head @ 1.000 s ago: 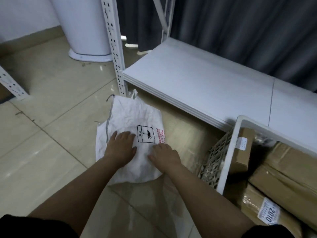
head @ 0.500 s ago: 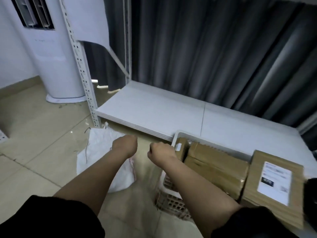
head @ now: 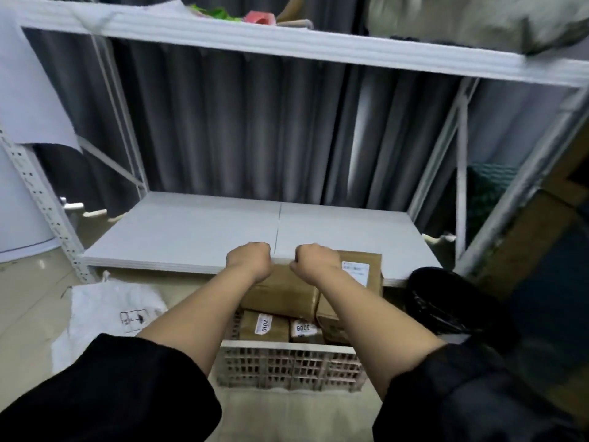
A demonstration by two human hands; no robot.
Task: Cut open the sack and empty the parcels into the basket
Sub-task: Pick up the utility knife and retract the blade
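Fingers of both hands are curling under into loose fists, and as far as this view shows they are holding nothing; the fingertips themselves are hidden behind the knuckles. Both the left hand (head: 249,260) and the right hand (head: 316,262) are hovering side by side at the front edge of the pale grey lower shelf board (head: 197,232), directly above the far end of the white perforated plastic basket (head: 288,366). That basket is sitting on the floor between the forearms, holding brown cardboard parcels (head: 280,293) with white labels.

Lying flat and limp on the tiled floor is the crumpled white woven sack (head: 108,309) with a printed umbrella mark, down and to the left of the fists, well apart from them and just beside the basket's left wall. Its long axis seems to be running from near to far. Judging by this, the left hand is nearer to it, and the emptying looks finished.
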